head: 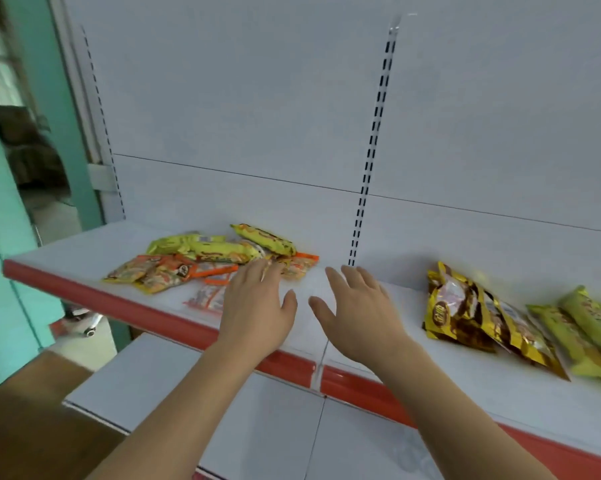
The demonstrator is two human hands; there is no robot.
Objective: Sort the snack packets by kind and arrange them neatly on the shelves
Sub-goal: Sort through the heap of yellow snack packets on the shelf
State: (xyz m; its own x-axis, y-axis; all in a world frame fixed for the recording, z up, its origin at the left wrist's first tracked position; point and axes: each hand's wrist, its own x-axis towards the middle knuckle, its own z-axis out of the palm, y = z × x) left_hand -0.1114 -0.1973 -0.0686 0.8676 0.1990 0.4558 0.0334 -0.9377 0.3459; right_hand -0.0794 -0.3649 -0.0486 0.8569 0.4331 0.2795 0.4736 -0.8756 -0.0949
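A loose heap of snack packets lies on the white shelf at the left: yellow-green packets at the back, orange packets in front, and a clear packet with orange trim nearest the edge. My left hand hovers palm down with straight fingers at the heap's right side, fingertips over the orange packets. My right hand is spread flat above bare shelf just beside it and holds nothing. On the right, gold-and-brown packets lean in a row, with more yellow-green packets beyond them.
The shelf has a red front edge strip. A lower white shelf juts out below. A slotted upright runs up the white back panel. A teal wall stands at the left.
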